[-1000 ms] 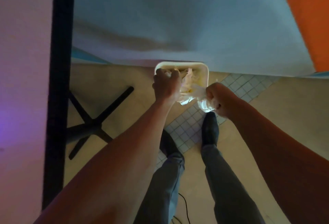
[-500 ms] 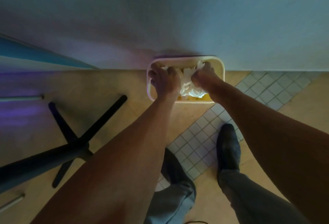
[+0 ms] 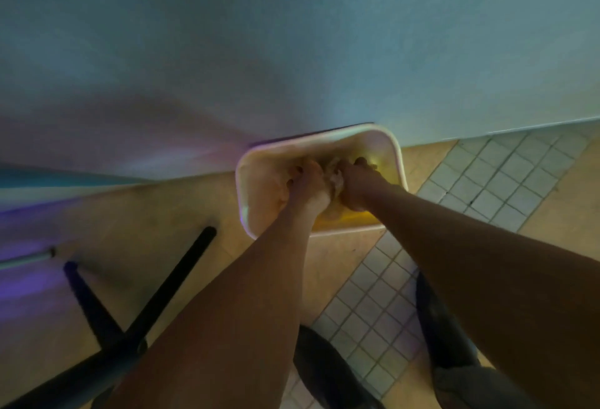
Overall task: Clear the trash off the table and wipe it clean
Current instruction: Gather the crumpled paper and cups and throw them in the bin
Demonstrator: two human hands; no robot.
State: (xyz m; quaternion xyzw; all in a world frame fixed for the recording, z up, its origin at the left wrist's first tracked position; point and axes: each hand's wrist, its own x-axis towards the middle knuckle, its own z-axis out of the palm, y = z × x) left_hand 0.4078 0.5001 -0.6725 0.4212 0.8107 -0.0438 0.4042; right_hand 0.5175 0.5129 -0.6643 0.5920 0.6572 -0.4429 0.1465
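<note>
A wad of crumpled white paper trash (image 3: 336, 178) sits deep inside a cream-coloured bin (image 3: 394, 161) that stands on the floor against the wall (image 3: 292, 51). The left hand (image 3: 306, 189) and right hand (image 3: 355, 184) are both down in the bin, side by side with fingers curled onto the wad between them, though blur hides exactly how firmly each grips. To the left stands a black table base (image 3: 136, 314), and two dark shoes (image 3: 324, 366) rest on the tiled floor (image 3: 487, 181) below the forearms.

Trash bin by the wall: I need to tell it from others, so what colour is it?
White or cream, with a yellowish inside; trash bin, head view.
</note>
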